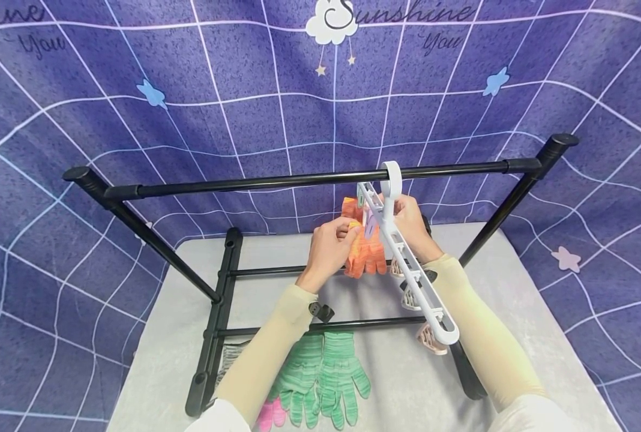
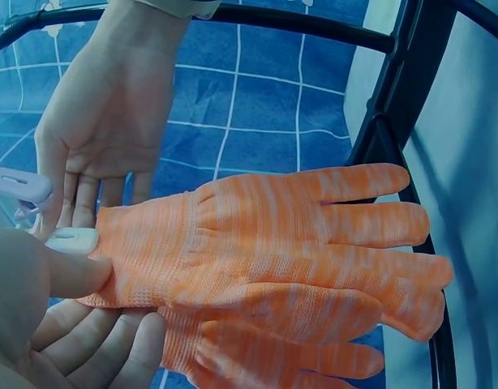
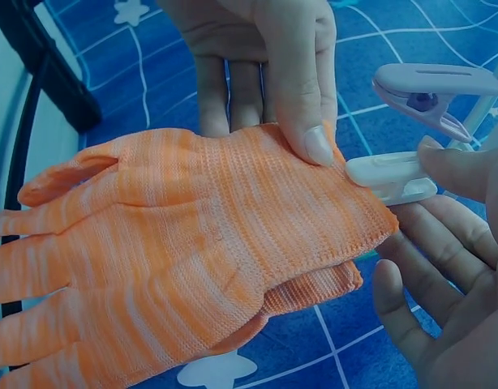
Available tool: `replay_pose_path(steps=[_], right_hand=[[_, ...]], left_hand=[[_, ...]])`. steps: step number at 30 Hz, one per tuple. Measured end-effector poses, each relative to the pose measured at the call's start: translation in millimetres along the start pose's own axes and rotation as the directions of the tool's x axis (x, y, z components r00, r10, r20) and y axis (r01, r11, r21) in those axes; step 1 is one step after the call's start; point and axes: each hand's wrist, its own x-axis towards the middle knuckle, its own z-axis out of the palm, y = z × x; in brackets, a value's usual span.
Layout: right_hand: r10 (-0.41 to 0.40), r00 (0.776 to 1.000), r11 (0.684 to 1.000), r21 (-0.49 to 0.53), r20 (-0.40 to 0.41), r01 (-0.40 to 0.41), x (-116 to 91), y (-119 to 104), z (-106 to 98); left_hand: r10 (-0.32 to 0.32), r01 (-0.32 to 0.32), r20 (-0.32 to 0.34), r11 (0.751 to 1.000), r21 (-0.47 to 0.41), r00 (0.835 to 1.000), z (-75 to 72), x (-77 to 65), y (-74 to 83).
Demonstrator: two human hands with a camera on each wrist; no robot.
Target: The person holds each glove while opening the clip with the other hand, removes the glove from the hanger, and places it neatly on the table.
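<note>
My left hand (image 1: 328,249) pinches the cuff of an orange knit glove (image 3: 143,243), its thumb lying flat over the knit. A second orange glove (image 2: 273,352) shows partly behind the first. My right hand (image 3: 456,259) pinches a white clip (image 3: 387,174) between thumb and fingers, and the clip's tip meets the cuff edge. Whether it bites the cuff cannot be made out. Just above it, a lilac clip (image 3: 431,89) hangs from the white hanger (image 1: 415,279). That hanger hooks over the black rail (image 1: 277,181).
Black uprights (image 1: 158,246) and lower bars frame the rack on a grey tabletop (image 1: 153,366). Several pale pink and white clips (image 1: 431,339) hang from the hanger's near part. Green gloves (image 1: 326,375) and a pink glove (image 1: 270,414) lie in front. A blue patterned cloth (image 1: 245,78) hangs behind.
</note>
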Motion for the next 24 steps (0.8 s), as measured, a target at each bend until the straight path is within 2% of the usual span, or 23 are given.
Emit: replay_pose_path(steps=[5,12,18,24], right_hand=[[-0.008,1.0,1.0,0.011,0.007,0.008,-0.4,0.8,-0.3],[0.014,0.999,1.0,-0.022,-0.033,-0.015,-0.4,0.9,-0.3],[0.031,0.999,0.999,0.019,-0.029,-0.031,-0.9,3.9,-0.4],[0.008,1.0,0.999,0.043,-0.022,-0.008,0.3,3.7,-0.1]], left_hand=[[-0.006,0.006,0.005,1.0,0.002,1.0,0.3,-0.6,0.2],[-0.007,0.007,0.004,1.0,0.001,1.0,1.8,-1.0,-1.6],[-0.009,0.009,0.007,1.0,0.001,1.0,2.2,-2.9,-2.1],[0.002,-0.002,0.003,1.0,0.003,1.0,1.0,-1.4,-2.3]])
